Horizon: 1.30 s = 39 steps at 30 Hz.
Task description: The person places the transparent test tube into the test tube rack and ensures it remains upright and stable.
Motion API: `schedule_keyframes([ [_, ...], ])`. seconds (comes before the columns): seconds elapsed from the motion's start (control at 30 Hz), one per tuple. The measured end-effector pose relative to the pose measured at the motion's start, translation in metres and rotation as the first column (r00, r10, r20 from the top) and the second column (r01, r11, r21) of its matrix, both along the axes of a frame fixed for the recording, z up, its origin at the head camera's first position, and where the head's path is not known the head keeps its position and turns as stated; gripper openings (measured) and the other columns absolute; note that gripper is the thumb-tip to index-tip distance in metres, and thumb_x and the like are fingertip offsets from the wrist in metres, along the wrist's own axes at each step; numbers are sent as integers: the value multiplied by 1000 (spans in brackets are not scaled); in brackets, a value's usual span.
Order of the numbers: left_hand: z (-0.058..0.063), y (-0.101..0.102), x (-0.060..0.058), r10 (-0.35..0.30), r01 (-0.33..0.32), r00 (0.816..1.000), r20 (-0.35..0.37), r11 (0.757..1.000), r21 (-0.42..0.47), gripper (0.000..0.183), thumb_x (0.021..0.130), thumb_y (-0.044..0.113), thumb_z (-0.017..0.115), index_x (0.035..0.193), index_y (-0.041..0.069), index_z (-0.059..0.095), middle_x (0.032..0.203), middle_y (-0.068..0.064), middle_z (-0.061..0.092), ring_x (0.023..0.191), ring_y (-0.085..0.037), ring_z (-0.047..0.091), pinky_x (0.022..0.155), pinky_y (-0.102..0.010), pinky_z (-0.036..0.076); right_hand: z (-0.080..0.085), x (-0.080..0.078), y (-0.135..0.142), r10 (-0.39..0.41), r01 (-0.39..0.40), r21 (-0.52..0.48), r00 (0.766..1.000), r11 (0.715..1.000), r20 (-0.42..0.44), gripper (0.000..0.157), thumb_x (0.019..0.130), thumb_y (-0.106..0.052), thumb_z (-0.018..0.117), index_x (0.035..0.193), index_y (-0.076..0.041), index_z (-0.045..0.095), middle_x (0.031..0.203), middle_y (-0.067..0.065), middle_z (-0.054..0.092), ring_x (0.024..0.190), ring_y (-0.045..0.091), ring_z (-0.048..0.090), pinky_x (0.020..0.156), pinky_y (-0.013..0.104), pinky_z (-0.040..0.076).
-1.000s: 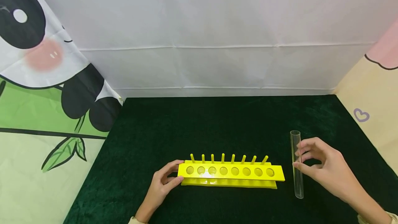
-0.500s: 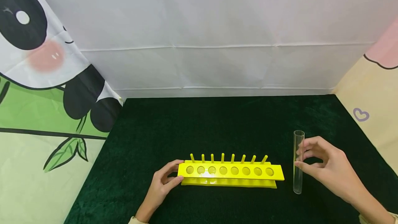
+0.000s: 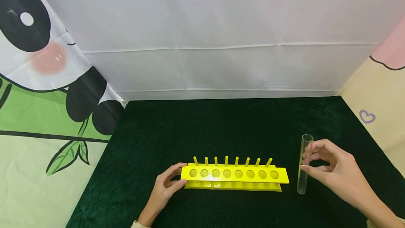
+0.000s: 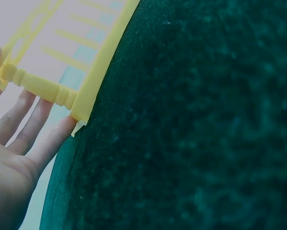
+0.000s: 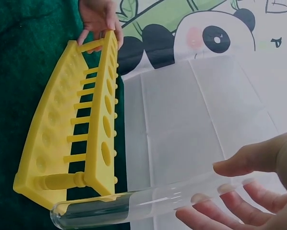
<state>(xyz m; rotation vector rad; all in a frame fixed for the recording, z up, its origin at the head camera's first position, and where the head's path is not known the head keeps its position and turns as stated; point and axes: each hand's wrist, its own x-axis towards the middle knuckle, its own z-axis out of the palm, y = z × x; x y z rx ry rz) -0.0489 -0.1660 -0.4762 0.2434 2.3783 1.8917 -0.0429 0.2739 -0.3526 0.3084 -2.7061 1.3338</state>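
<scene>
A yellow test tube rack (image 3: 235, 175) stands on the dark green cloth, with a row of round holes and a row of upright pegs behind. No tube shows in its holes. My left hand (image 3: 164, 187) grips the rack's left end, thumb at the front corner of the top plate; in the left wrist view, fingers (image 4: 30, 112) touch the end post and base. To the right of the rack, my right hand (image 3: 335, 173) pinches a clear glass test tube (image 3: 302, 180) between thumb and fingertips. The tube's mouth points up, and its rounded bottom leans slightly left.
The green cloth (image 3: 202, 126) covers the table. A white sheet (image 3: 202, 27) hangs behind it. On the left is a panda-printed cloth (image 3: 79, 94), and on the right a cream printed one (image 3: 379, 115).
The test tube's mouth has shifted right and its bottom has swung slightly left and up, so its lean is reversed. The left hand and rack stay in place.
</scene>
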Motion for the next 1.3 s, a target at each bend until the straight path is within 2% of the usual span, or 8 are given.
schedule_keyframes([
  [0.47,0,0,1,0,0,1000,-16,1000,8,39,90,16,65,127,10,55,123,-7,56,105,-28,56,79,-33,55,5,3,-1,-13,13,-37,1000,999,-18,41,76,7,74,106,-10,52,92,3,60,83,8,61,62,25,57],
  [0.83,0,0,2,-3,3,1000,-16,1000,14,39,90,16,64,128,8,54,123,-8,56,105,-28,56,79,-33,55,9,5,0,-21,21,-26,1000,999,-16,40,77,6,73,107,-9,51,94,2,59,82,8,60,63,26,57],
  [1.3,-4,5,2,7,-7,1000,-20,1000,3,40,90,15,64,129,9,53,123,-7,56,105,-27,56,78,-34,55,9,9,4,0,-2,-44,999,999,-40,41,77,8,72,109,-8,50,96,1,58,81,11,60,65,28,57],
])
